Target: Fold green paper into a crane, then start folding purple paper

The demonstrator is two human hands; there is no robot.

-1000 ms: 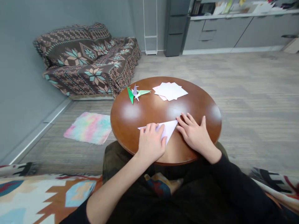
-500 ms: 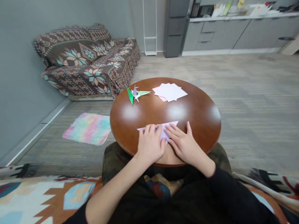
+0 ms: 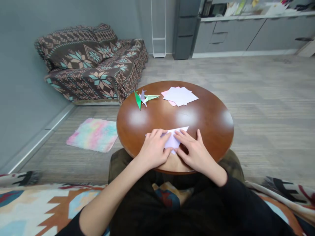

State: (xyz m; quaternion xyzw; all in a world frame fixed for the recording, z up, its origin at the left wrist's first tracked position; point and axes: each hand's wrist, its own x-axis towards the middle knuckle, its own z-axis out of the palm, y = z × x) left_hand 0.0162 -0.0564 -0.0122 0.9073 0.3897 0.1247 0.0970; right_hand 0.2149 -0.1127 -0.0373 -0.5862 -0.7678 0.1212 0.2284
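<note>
A folded lavender sheet of paper (image 3: 172,141), roughly triangular with its point toward me, lies flat on the round brown wooden table (image 3: 209,127). My left hand (image 3: 155,147) covers the sheet's left part, fingers bent close together over its upper edge, thumb apart near the lower point. On the right part rests my right hand (image 3: 193,147), fingers stretched out and spread, the little finger sticking up off the paper. Its thumb touches near the lower point, close to the left thumb. Both hands press on the paper without gripping it.
Several folded paper cranes (image 3: 142,99), green and lavender among them, stand at the table's back left. A fanned stack of pale paper sheets (image 3: 180,96) lies at the back. Beyond are a covered sofa (image 3: 95,65), a pastel rug (image 3: 93,135) and grey cabinets (image 3: 228,37).
My left hand has slid slightly left and down, turning a little, so more of the lavender sheet shows between the hands. My right hand stays nearly in place.
</note>
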